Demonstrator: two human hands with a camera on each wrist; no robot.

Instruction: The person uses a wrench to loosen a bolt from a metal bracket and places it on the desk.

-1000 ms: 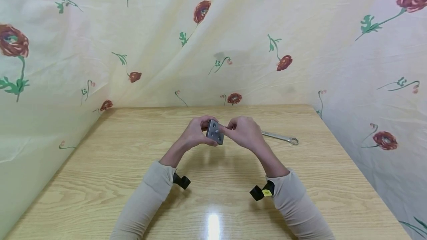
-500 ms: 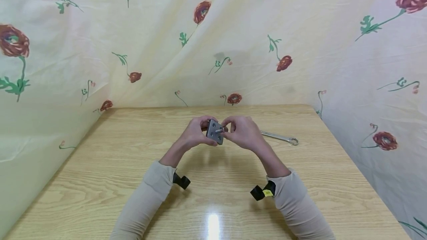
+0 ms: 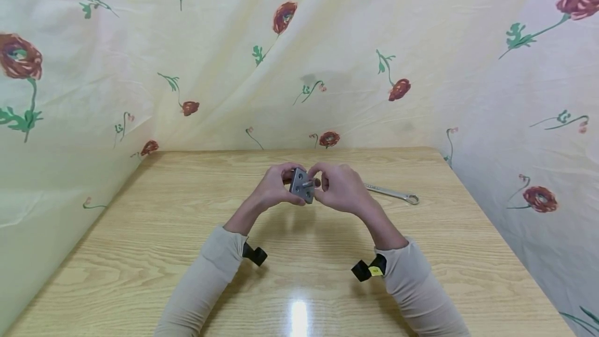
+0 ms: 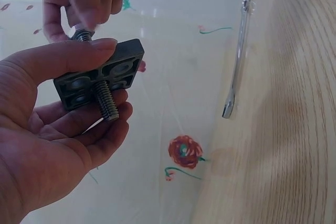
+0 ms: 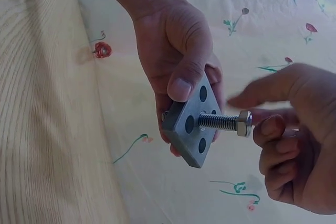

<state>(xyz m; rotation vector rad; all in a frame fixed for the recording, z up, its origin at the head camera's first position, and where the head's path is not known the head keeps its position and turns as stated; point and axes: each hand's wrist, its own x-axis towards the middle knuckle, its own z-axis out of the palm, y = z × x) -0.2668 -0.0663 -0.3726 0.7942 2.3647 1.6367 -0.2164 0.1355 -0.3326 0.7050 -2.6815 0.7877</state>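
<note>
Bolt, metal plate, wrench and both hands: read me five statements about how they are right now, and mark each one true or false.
1. The left hand holds the metal plate. True.
2. The bolt lies loose on the table. False: the bolt runs through the metal plate, with thread showing on both sides.
3. The right hand is at the hexagonal head of the bolt. True.
4. The wrench is in the right hand's grip. False: the wrench lies on the table.
5. The metal plate has several holes around the bolt. True.
</note>
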